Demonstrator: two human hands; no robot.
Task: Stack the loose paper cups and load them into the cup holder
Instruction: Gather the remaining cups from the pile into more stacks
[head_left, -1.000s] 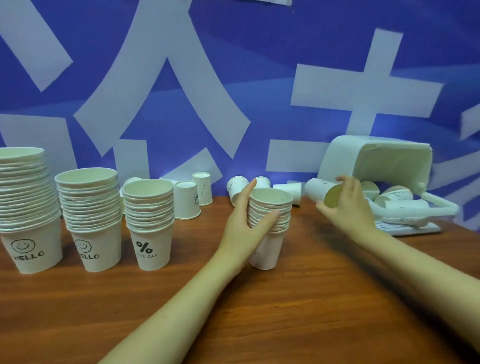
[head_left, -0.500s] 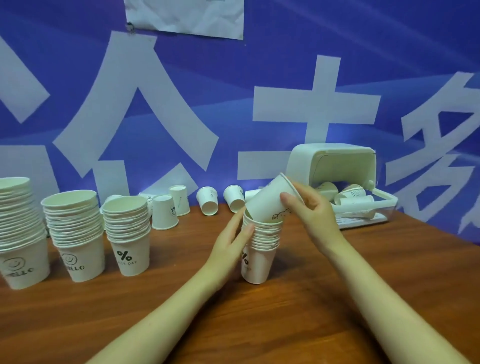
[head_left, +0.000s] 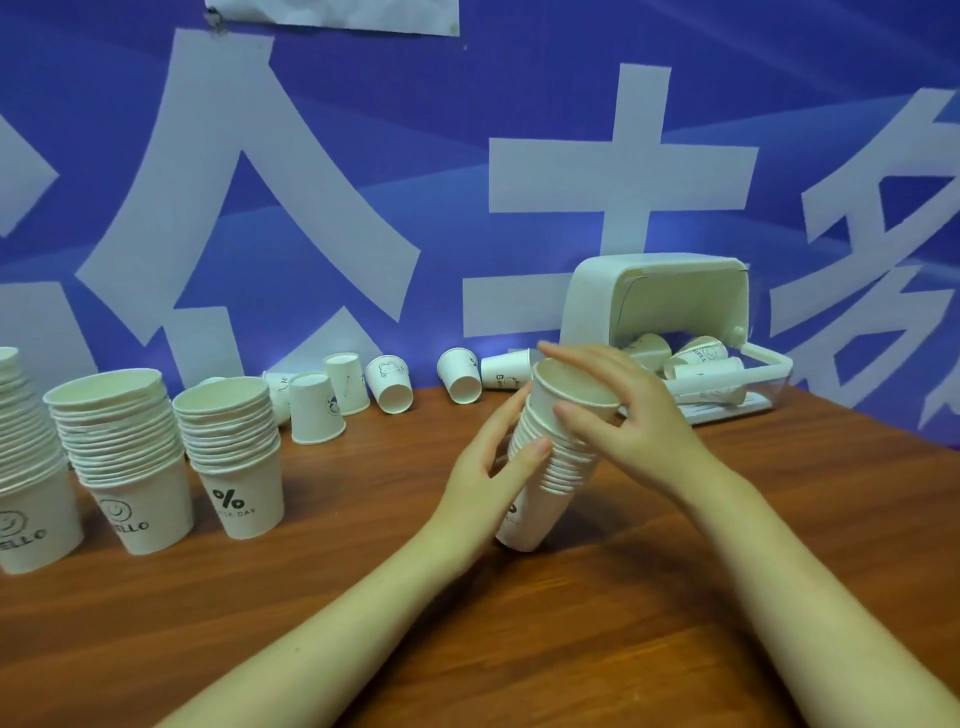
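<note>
left hand (head_left: 493, 467) grips the tilted stack (head_left: 545, 467) to steady it while right hand (head_left: 618, 410) pinches the top cup (head_left: 571, 397) home.

Two bare forearms in head view. Left hand (head_left: 480, 470) and right hand (head_left: 626, 415): no sleeves, gloves, rings or watch visible up from the wrists. Fingernails short, unpainted. Upper arms out of frame.
</note>
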